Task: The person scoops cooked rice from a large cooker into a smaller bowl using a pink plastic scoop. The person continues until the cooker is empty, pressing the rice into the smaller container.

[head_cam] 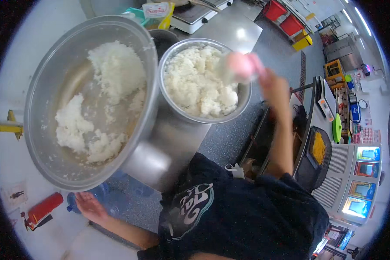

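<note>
My right hand (pixel 274 87) grips the handle of a pink scoop or ladle (pixel 242 65); both are blurred. The scoop's head is over the right side of a round metal pot (pixel 246 94). White cooked rice (pixel 195 81) fills much of that pot. To its left stands a large grey basin (pixel 40 113), with clumps of rice (pixel 117 68) on its bottom and wet residue around them. My left hand (pixel 89 206) is at the basin's near outer edge, palm showing. Its fingertips meet the rim's underside, and whether they grip it is unclear.
Both vessels stand on a steel table (pixel 178 139). Behind them are a stove (pixel 195 14), a yellow-and-white packet (pixel 159 13) and a dark pot (pixel 164 37). Large blue water bottles (pixel 110 198) stand below at left, near a fire extinguisher (pixel 45 208). A counter with a scale (pixel 326 99) lies right.
</note>
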`<state>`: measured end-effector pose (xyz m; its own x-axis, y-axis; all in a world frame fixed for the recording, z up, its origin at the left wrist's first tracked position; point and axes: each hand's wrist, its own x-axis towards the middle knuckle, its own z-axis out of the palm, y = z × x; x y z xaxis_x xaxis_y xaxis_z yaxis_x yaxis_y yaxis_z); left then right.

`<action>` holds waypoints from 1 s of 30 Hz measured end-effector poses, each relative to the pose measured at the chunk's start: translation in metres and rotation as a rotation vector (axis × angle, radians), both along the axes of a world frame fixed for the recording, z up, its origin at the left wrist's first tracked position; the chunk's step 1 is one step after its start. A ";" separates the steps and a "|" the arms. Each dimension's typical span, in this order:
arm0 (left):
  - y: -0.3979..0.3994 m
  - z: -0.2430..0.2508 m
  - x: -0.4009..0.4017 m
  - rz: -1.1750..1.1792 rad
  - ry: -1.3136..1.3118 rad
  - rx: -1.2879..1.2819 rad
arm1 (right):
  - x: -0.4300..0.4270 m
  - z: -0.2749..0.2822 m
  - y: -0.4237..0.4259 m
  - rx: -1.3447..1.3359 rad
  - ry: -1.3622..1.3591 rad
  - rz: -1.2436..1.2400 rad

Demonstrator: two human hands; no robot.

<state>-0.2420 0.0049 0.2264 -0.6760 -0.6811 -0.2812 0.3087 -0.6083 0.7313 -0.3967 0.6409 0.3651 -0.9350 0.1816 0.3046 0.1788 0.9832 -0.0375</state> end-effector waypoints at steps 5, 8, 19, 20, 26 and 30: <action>0.052 -0.072 0.060 -0.034 -0.380 -0.256 | 0.012 -0.055 0.016 -0.387 0.110 0.154; 0.102 -0.105 0.082 -0.157 -0.472 -0.276 | 0.021 -0.007 0.028 -0.647 0.127 0.051; 0.232 -0.090 0.005 -0.401 -0.374 -0.262 | -0.094 -0.081 0.022 -0.157 -0.255 0.324; 0.239 -0.086 -0.004 -0.418 -0.362 -0.283 | -0.100 -0.083 0.024 -0.096 -0.212 0.394; 0.248 -0.087 0.004 -0.393 -0.454 -0.382 | -0.001 -0.057 -0.004 -0.214 -0.405 0.201; 0.231 -0.096 0.006 -0.320 -0.425 -0.288 | -0.015 -0.080 -0.009 -0.251 -0.334 0.175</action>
